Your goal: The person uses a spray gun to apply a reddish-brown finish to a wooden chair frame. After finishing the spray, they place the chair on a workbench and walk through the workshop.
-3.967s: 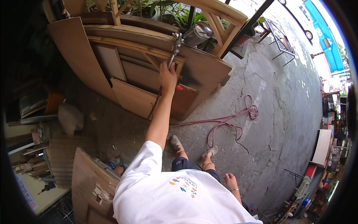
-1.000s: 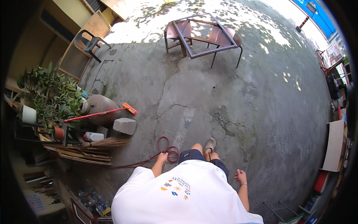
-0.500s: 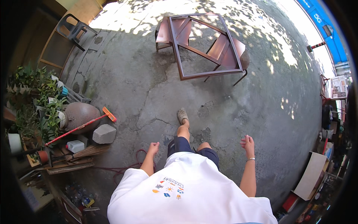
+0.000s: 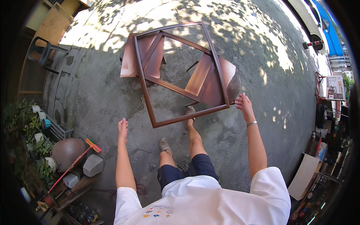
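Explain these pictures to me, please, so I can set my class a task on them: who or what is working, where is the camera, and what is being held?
There is no machine: a person works with two bare hands. The view comes from a wide fisheye camera worn on the head, looking down, so straight edges bend near the rim.

Ahead, a large brown frame lies raised above the concrete floor, with a smaller frame showing askew inside its outline. The left hand is open and empty. The right hand is beside the large frame's near right corner; no grip shows. To the left stand a rounded brown jar, a grey block and a dark chair.
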`<state>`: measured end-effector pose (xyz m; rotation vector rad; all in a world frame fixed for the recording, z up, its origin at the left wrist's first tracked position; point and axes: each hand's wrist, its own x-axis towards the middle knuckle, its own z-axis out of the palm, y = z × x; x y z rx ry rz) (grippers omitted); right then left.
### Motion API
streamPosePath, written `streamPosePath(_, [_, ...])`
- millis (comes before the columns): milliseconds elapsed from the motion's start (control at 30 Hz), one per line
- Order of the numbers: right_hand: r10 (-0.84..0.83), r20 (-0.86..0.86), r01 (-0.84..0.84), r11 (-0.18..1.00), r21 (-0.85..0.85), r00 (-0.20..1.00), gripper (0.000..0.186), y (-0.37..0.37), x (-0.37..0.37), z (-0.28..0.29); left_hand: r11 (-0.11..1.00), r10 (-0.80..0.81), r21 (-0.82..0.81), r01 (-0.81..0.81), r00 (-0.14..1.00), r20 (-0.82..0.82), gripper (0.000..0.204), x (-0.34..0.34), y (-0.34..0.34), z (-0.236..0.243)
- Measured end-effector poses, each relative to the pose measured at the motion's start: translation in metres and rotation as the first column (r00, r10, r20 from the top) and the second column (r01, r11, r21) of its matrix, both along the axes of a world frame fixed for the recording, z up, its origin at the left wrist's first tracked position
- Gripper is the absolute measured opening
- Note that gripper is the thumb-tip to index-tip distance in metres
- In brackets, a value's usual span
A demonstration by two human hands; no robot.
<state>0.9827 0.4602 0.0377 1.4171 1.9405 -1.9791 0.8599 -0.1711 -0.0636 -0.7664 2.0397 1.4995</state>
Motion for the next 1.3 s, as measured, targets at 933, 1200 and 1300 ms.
streamPosePath(933, [0.320, 0.017, -0.303, 0.913, -0.273, 0.947, 0.074, 0.174, -0.392, -0.236, 0.878, 0.151, 0.427, -0.215, 0.972, 0.177, 0.077, -0.176, 0.140, -0.130])
streamPosePath(1200, [0.292, -0.077, -0.297, 0.862, -0.410, 0.953, 0.070, 0.173, -0.388, -0.197, 0.836, 0.122, 0.518, -0.183, 0.981, 0.149, 0.084, -0.172, 0.132, -0.098])
streamPosePath(1300, [0.328, -0.134, -0.353, 0.822, -0.447, 0.935, 0.064, 0.183, -0.385, -0.187, 0.844, 0.078, 0.522, -0.126, 0.991, 0.113, 0.087, -0.179, 0.134, -0.080])
